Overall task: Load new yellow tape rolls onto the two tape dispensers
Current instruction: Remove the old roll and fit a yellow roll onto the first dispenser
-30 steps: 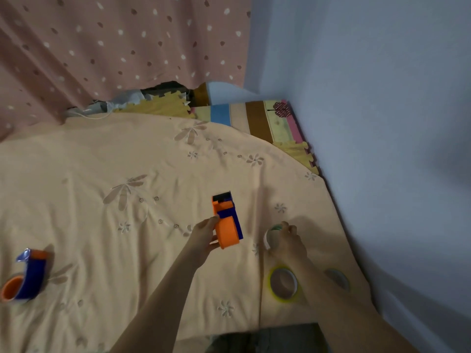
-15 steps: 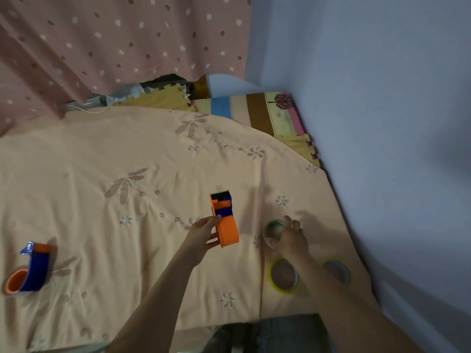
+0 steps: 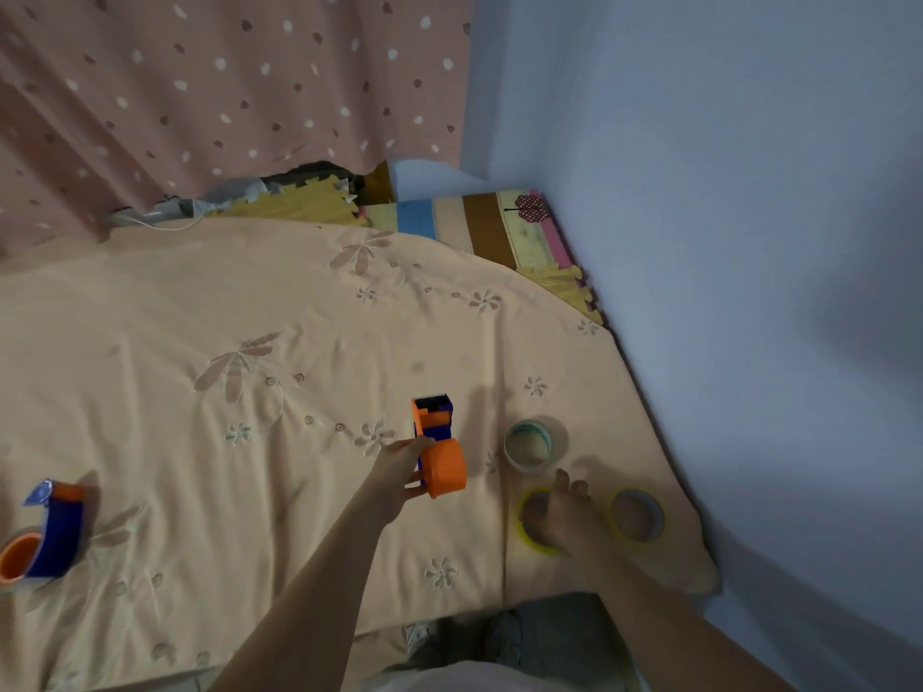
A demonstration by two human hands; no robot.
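Lying at the far left of the peach flowered bedsheet (image 3: 210,312) is a blue-and-orange tape dispenser (image 3: 42,534), on its side, well apart from both hands, its orange hub nearest the camera and a shiny blade flap at its far end; behind the sheet hangs a pink dotted curtain (image 3: 225,92), with yellow foam mat pieces (image 3: 299,207) at its foot; near the middle, the left hand (image 3: 399,472) holds a second orange-and-blue tape dispenser (image 3: 439,449) clear of the sheet, thumb on its left side and fingers curled round underneath, the round orange hub toward the camera and the dark cutter end pointing away; just right of it a green-edged tape roll (image 3: 530,446) lies flat on the sheet, apart from either hand; nearer the camera, the right hand (image 3: 559,511) rests on a yellow tape roll (image 3: 532,531), covering much of it, its fingers bent down over the ring; whether they actually pinch the roll or only touch it cannot be told; just right of that hand another yellow tape roll (image 3: 638,516) lies flat, close to the sheet's edge; a striped mat (image 3: 479,227) shows beyond the sheet, and a pale blue wall (image 3: 749,242) fills the right side.
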